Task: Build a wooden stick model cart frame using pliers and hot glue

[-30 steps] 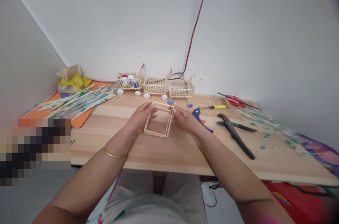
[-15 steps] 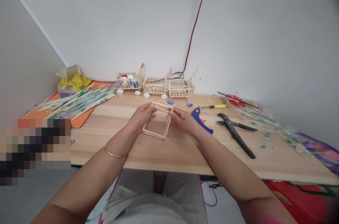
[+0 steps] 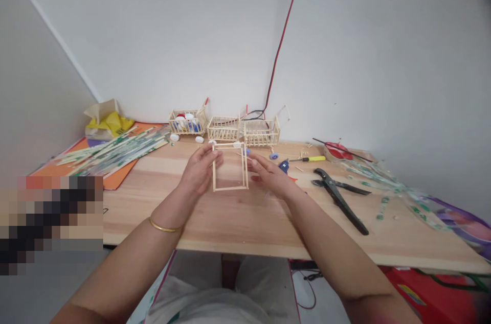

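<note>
A small open box frame of thin wooden sticks [image 3: 230, 189] is held up over the front middle of the table, one face turned toward me. My left hand [image 3: 196, 173] grips its left side, thumb in front and fingers partly behind. On the other side, my right hand [image 3: 271, 177] has its fingers stretched out and slightly apart, close to the frame's right edge. Whether a fingertip still touches the sticks I cannot tell. Behind the frame stand stick-built miniature carts: one [image 3: 187, 123] loaded with coloured pieces, a middle one [image 3: 223, 129] and a right one [image 3: 261, 132].
Right of my hands lie a blue glue gun [image 3: 284, 166], a yellow-handled screwdriver [image 3: 316, 159] and large black pliers [image 3: 341, 201]. Wooden sticks in wrappers [image 3: 115, 153] cover an orange sheet at left. Clear plastic wrappers [image 3: 402, 188] spread over the right side, near a red round container [image 3: 337, 151].
The frame has turned more upright and square to me and moved slightly up. My right hand's thumb has come off its right edge; my left hand keeps its grip.
</note>
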`<action>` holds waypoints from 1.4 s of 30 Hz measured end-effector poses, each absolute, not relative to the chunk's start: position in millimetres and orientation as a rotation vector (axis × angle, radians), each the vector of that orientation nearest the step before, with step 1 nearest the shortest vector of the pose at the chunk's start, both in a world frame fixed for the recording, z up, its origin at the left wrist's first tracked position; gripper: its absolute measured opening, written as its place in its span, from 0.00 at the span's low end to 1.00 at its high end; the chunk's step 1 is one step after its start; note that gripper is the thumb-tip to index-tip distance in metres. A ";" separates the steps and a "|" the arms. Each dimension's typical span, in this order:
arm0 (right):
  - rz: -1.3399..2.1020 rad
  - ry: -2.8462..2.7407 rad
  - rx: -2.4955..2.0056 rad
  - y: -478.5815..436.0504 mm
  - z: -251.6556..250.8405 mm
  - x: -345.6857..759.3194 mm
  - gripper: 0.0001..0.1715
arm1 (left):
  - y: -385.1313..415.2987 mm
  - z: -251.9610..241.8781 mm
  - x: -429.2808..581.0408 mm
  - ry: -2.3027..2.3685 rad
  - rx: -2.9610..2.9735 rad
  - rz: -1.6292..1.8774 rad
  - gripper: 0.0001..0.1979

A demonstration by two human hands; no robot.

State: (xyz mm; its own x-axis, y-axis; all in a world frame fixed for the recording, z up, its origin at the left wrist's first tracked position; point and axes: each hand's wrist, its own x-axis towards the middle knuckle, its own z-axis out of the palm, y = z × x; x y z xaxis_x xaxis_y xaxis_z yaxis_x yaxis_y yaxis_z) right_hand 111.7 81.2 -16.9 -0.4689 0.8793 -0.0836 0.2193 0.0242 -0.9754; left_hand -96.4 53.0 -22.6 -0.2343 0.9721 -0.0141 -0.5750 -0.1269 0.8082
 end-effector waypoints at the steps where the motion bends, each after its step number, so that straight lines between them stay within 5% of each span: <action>1: 1.495 -1.740 -1.115 79.8 -15.3 110.7 0.30 | 52.6 -21.9 -95.7 0.843 0.669 1.670 0.16; 9: 1.713 -1.753 -0.929 75.4 -15.9 109.1 0.26 | 49.0 -18.2 -88.6 0.824 0.782 1.705 0.18; 17: 1.964 -1.217 -1.039 76.3 -4.5 108.1 0.10 | 43.1 -16.2 -92.7 0.988 0.903 1.547 0.24; 29: 1.882 -1.161 -1.144 79.1 0.8 111.1 0.20 | 34.7 -2.9 -94.0 1.041 1.364 1.431 0.07; 34: 1.526 -1.503 -1.195 85.7 -6.8 118.3 0.27 | 37.8 -12.0 -97.3 1.046 1.254 1.461 0.07; 38: 0.963 -1.691 -1.144 87.6 -8.1 120.8 0.22 | 40.9 -15.2 -98.5 0.990 1.112 1.497 0.10; 42: 0.877 -1.633 -0.986 81.4 -4.0 116.8 0.19 | 41.1 -13.9 -97.3 0.945 1.060 1.501 0.11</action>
